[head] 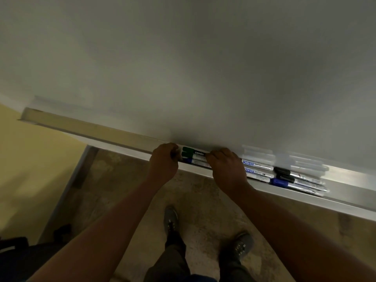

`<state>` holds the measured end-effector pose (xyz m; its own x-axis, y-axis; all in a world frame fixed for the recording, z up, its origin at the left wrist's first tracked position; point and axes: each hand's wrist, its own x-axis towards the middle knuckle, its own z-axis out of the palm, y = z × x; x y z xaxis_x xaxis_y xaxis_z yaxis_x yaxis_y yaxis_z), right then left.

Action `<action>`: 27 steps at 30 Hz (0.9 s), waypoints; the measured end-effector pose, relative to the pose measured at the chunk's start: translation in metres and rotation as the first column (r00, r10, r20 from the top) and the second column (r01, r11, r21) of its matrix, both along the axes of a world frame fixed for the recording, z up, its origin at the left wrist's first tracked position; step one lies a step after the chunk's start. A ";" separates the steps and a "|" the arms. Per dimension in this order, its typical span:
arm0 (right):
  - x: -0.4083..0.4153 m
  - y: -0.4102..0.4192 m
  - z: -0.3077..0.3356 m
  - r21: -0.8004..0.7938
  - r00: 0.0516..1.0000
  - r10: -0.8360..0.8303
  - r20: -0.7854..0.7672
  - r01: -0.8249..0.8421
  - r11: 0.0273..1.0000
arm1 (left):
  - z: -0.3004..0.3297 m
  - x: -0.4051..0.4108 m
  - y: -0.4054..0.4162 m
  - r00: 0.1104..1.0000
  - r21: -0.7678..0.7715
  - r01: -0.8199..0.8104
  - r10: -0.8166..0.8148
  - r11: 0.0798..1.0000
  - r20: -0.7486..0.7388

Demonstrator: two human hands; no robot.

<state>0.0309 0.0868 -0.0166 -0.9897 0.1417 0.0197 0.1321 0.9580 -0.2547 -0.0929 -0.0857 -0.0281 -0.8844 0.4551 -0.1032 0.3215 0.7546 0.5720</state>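
A bundle of whiteboard markers point(192, 155) lies in the metal tray point(101, 131) under the whiteboard point(183, 68). It shows two green-capped markers labelled "camlin" and a blue-capped marker point(188, 160) in front of them. My left hand point(163, 161) curls its fingers round the bundle's left end, at the caps. My right hand point(226, 166) curls over the bundle's right end and hides that end. Both hands rest at the tray's front lip.
Further right in the tray lie two white "DOMS" markers point(257, 168) and a group of black- and blue-capped markers point(297, 180). The left stretch of the tray holds nothing. Below are my shoes point(171, 218) on a speckled floor, a yellow wall point(30, 159) and a dark object point(20, 255) at bottom left.
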 end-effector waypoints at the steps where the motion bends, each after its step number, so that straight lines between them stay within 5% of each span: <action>1: 0.000 0.001 -0.002 0.000 1.000 -0.003 0.001 0.003 1.000 | -0.001 0.000 0.000 1.000 -0.011 0.009 -0.009 1.000 0.006; 12: 0.001 -0.010 -0.027 0.045 0.992 0.023 0.124 -0.029 0.999 | -0.005 -0.011 -0.005 0.990 -0.113 0.140 -0.136 0.984 0.044; 20: -0.008 -0.008 -0.025 -0.104 0.982 -0.036 0.186 0.056 0.993 | -0.001 -0.020 -0.013 0.954 -0.148 0.299 -0.297 0.943 0.038; 24: -0.004 -0.010 -0.022 -0.142 0.988 -0.056 0.144 0.077 0.987 | 0.003 -0.008 -0.012 0.992 0.093 0.123 -0.121 0.988 -0.032; 27: 0.000 -0.013 -0.013 -0.176 0.992 -0.100 0.080 0.113 0.978 | 0.011 0.004 -0.006 0.977 0.335 -0.169 0.114 0.927 0.179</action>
<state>0.0308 0.0736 -0.0298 -0.9667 0.2414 -0.0848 0.2547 0.8768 -0.4078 -0.0888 -0.0917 -0.0175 -0.9282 0.3580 -0.1013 0.1135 0.5316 0.8394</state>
